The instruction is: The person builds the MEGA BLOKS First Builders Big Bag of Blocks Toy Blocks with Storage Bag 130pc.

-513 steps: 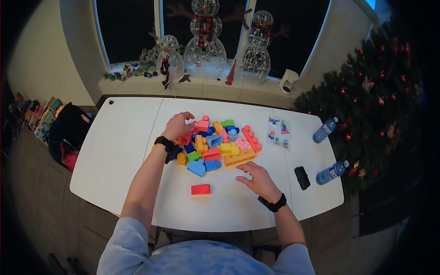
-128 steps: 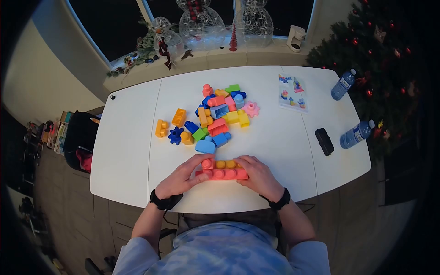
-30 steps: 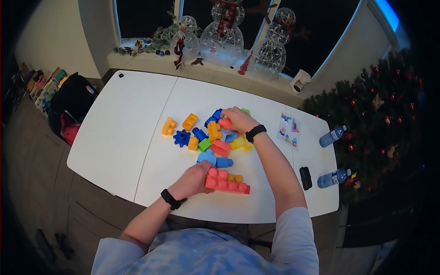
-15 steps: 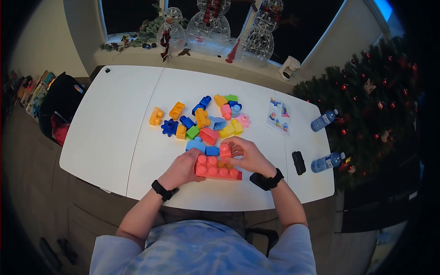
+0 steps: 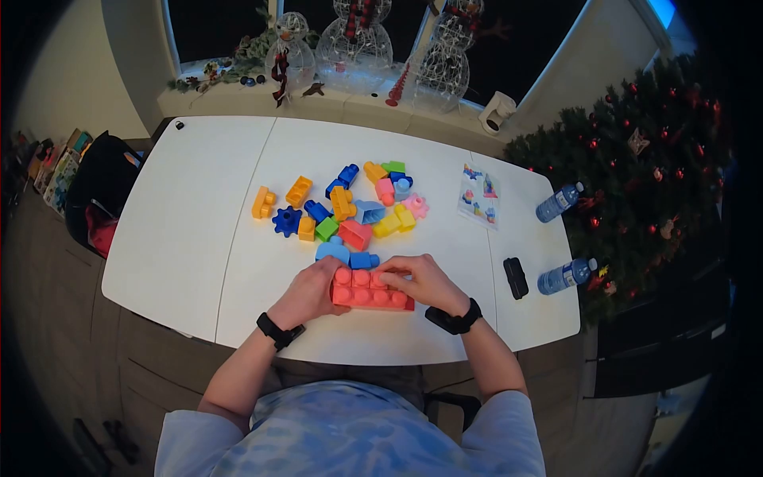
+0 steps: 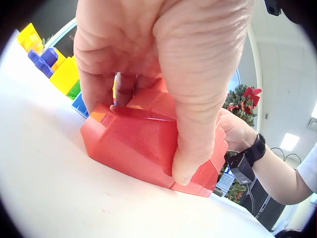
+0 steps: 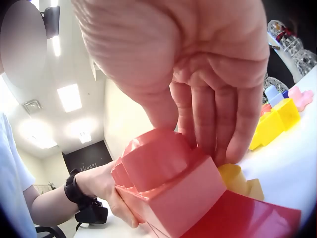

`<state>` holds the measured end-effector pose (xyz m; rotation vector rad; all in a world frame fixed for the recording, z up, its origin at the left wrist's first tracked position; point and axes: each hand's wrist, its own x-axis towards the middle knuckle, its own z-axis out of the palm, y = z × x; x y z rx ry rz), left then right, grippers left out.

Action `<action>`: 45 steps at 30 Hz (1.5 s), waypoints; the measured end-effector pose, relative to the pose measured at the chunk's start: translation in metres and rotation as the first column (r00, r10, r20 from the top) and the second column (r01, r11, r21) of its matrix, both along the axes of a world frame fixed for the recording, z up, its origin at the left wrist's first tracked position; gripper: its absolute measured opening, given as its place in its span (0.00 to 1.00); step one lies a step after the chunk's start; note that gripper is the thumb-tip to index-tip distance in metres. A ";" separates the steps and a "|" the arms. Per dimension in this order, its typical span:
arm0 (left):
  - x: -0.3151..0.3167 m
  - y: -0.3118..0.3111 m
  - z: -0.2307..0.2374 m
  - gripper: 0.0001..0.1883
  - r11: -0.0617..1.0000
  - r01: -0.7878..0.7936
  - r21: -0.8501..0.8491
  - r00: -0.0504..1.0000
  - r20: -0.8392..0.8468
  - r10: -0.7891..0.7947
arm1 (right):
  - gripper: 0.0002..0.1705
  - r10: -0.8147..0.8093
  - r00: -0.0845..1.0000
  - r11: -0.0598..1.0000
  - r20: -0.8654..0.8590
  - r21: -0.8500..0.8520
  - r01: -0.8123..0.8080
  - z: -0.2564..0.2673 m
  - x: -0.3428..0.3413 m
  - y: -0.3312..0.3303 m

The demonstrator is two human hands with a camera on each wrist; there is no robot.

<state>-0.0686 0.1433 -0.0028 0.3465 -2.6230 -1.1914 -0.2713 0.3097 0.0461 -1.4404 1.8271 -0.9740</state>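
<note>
Near the front edge of the table stands a joined row of red toy building blocks (image 5: pixel 369 297), with round studs on top and a yellow-orange block (image 7: pixel 233 177) showing on its far side. My left hand (image 5: pixel 308 291) grips its left end, the thumb on the near face and the fingers behind, as the left wrist view shows. With my right hand (image 5: pixel 421 281) I pinch a red block (image 5: pixel 380 278) on the row's far side. The right fingers hide part of that block in the head view. In the left wrist view the row (image 6: pixel 143 144) rests on the table.
Loose toy blocks lie beyond the hands: a red one (image 5: pixel 355 234), a blue gear-shaped one (image 5: pixel 287 222), yellow ones (image 5: pixel 388 226) and several others. To the right are a picture sheet (image 5: pixel 479 196), a black case (image 5: pixel 515 278) and two water bottles (image 5: pixel 559 202).
My right hand went into the pile, took a red block and brought it back down onto the row. My left hand has kept its grip on the row's left end.
</note>
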 end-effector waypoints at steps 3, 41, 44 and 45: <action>-0.001 -0.001 -0.001 0.36 0.999 0.015 -0.037 1.000 -0.015 -0.016 | 0.12 -0.010 0.999 1.000 -0.036 0.027 0.011 -0.002 0.001 -0.003; -0.002 -0.002 -0.010 0.37 0.997 0.019 -0.070 1.000 0.019 -0.018 | 0.22 -0.077 0.543 0.996 -0.836 -0.083 0.014 -0.023 -0.104 -0.128; -0.002 -0.003 -0.010 0.37 0.998 0.019 -0.052 0.999 0.036 -0.017 | 0.25 -0.137 0.851 0.991 -0.508 -0.076 0.114 0.031 -0.083 -0.096; -0.002 -0.002 -0.010 0.36 0.998 0.007 -0.057 1.000 0.026 -0.006 | 0.25 -0.155 0.962 0.988 -0.224 -0.032 0.151 0.043 -0.077 -0.083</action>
